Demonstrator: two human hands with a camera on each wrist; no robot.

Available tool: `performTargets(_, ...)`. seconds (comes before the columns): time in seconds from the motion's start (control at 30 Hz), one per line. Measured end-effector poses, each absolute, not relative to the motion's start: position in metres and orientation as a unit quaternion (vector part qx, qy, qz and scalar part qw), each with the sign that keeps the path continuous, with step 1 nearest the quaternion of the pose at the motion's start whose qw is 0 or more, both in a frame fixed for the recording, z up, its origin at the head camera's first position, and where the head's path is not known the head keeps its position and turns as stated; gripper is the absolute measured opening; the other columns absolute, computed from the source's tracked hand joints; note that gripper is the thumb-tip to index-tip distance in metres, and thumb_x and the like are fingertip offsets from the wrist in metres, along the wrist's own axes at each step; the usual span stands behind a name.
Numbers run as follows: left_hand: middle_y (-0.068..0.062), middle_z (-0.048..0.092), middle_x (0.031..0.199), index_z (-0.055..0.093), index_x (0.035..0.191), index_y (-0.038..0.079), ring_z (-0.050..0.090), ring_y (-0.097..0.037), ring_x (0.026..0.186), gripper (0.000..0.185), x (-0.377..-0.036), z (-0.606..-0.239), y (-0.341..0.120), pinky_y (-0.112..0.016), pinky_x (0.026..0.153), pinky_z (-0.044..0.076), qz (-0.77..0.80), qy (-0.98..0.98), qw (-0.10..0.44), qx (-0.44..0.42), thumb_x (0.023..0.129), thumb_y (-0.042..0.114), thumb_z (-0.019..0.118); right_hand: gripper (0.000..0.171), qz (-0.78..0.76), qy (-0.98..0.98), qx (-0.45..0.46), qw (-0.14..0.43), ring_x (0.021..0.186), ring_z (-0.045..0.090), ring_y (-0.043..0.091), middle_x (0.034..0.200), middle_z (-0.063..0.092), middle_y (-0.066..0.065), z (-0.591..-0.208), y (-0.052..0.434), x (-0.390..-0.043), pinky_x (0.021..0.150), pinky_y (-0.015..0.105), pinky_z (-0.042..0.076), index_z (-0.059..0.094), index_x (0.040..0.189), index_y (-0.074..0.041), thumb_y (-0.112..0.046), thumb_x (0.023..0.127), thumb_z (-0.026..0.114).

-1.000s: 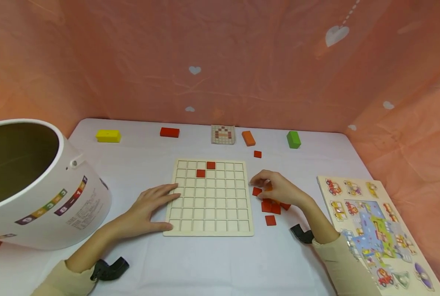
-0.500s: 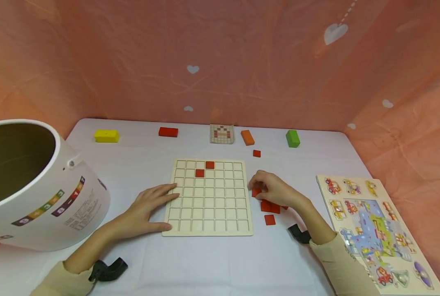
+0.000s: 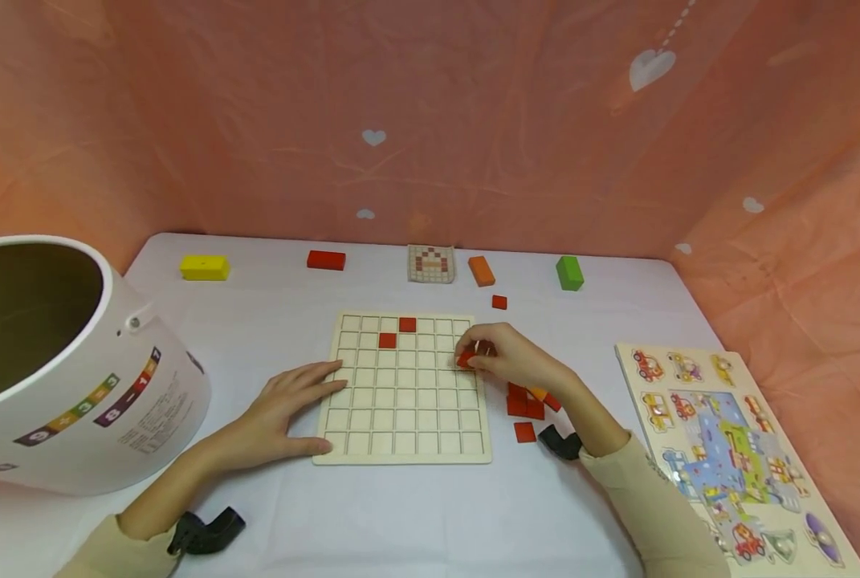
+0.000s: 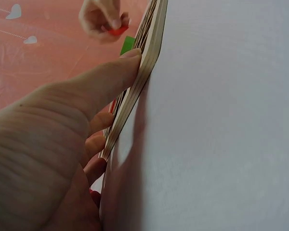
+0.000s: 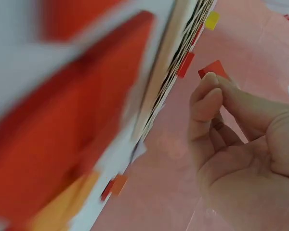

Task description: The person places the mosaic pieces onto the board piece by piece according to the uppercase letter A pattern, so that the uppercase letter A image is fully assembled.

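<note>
My right hand [image 3: 509, 353] pinches a red square tile [image 5: 216, 70] between thumb and fingertips, over the right side of the wooden grid board [image 3: 401, 409]. In the head view the held tile overlaps the grid's right columns. My left hand [image 3: 285, 413] rests at the board's left edge with spread fingers; its thumb lies along the edge in the left wrist view. Two red tiles sit in the grid: one in the top row [image 3: 407, 324], one in the second row [image 3: 387, 340], diagonal to each other. Several loose red tiles [image 3: 525, 408] lie right of the board, with some orange among them.
A white bucket [image 3: 162, 401] stands at the left. Along the back are yellow [image 3: 205, 268], red [image 3: 326, 260], orange [image 3: 482, 271] and green [image 3: 570, 273] blocks, a small pattern card [image 3: 431, 265] and a lone red tile [image 3: 499, 302]. A picture puzzle board [image 3: 733, 449] lies at the right.
My right hand has picked a red tile from beside the pile and moved left with it over the board's right side. The left hand stays at the board's left edge.
</note>
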State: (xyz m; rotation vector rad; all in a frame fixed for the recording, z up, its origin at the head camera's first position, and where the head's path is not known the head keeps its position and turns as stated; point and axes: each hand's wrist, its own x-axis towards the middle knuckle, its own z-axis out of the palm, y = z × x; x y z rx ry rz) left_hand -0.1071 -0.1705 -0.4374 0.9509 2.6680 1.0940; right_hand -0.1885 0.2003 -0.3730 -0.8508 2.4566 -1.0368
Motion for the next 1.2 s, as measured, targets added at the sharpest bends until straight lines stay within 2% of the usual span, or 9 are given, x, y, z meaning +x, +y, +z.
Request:
performTargets(0.17,-0.009,0.031,0.16,0.051,0.146,0.013,0.024,-0.04,0.144,0.075,-0.107,-0.438,-0.17,-0.064,0.108,0.015,0.357,0.879,0.054,0.312,0.084,0.047,0.077,0.018,-0.339,0.869,-0.317,0.172,0.081,0.056,0.018,0.093,0.066,0.008,-0.372,0.169,-0.207,0.071,0.027,0.048,0.07,0.106,-0.001,0.008,0.091,0.063)
performTargets(0.4,-0.009,0.031,0.16,0.051,0.146,0.013,0.023,-0.04,0.144,0.076,-0.106,-0.439,-0.169,-0.064,0.108,0.015,0.357,0.879,0.052,0.312,0.083,0.047,0.077,0.015,-0.309,0.88,-0.318,0.17,0.085,0.055,0.021,0.092,0.065,0.008,-0.375,0.142,-0.225,0.075,0.028,0.048,0.069,0.098,-0.002,0.009,0.089,0.064)
performTargets(0.57,-0.008,0.031,0.16,0.05,0.147,0.014,0.023,-0.04,0.144,0.076,-0.106,-0.44,-0.169,-0.064,0.108,0.015,0.353,0.881,0.053,0.31,0.084,0.048,0.077,0.017,-0.296,0.886,-0.311,0.173,0.086,0.056,0.022,0.092,0.065,0.007,-0.374,0.137,-0.229,0.075,0.03,0.048,0.07,0.096,-0.002,0.011,0.089,0.062)
performTargets(0.8,-0.009,0.031,0.16,0.051,0.146,0.014,0.024,-0.039,0.144,0.076,-0.107,-0.439,-0.17,-0.063,0.108,0.016,0.35,0.882,0.049,0.311,0.084,0.048,0.077,0.018,-0.297,0.898,-0.287,0.154,0.087,0.058,0.02,0.098,0.068,0.007,-0.374,0.135,-0.23,0.074,0.029,0.049,0.078,0.097,-0.003,0.006,0.089,0.066)
performTargets(0.9,-0.009,0.031,0.16,0.051,0.146,0.014,0.024,-0.039,0.144,0.076,-0.107,-0.439,-0.17,-0.063,0.108,0.016,0.349,0.883,0.047,0.31,0.083,0.048,0.077,0.016,-0.288,0.904,-0.281,0.146,0.084,0.059,0.019,0.093,0.069,0.007,-0.374,0.134,-0.23,0.073,0.029,0.049,0.077,0.098,-0.003,0.006,0.088,0.068)
performTargets(1.03,-0.008,0.031,0.16,0.051,0.146,0.014,0.023,-0.039,0.144,0.076,-0.107,-0.439,-0.17,-0.063,0.108,0.016,0.351,0.883,0.051,0.308,0.083,0.048,0.077,0.011,-0.26,0.916,-0.276,0.133,0.081,0.059,0.017,0.084,0.067,0.003,-0.374,0.132,-0.229,0.072,0.03,0.049,0.074,0.091,-0.006,0.003,0.087,0.072)
performTargets(1.1,-0.008,0.031,0.16,0.051,0.146,0.014,0.023,-0.039,0.144,0.076,-0.107,-0.439,-0.17,-0.063,0.108,0.016,0.352,0.883,0.052,0.307,0.084,0.048,0.077,0.009,-0.244,0.922,-0.273,0.126,0.08,0.058,0.017,0.083,0.066,0.001,-0.375,0.131,-0.229,0.071,0.031,0.048,0.074,0.086,-0.008,0.001,0.086,0.074)
performTargets(1.2,-0.008,0.03,0.16,0.05,0.147,0.014,0.023,-0.039,0.145,0.076,-0.106,-0.438,-0.169,-0.063,0.108,0.015,0.354,0.882,0.053,0.308,0.084,0.048,0.077,0.006,-0.228,0.928,-0.271,0.117,0.08,0.058,0.016,0.084,0.068,0.0,-0.375,0.131,-0.227,0.069,0.03,0.047,0.077,0.088,-0.009,-0.003,0.086,0.076)
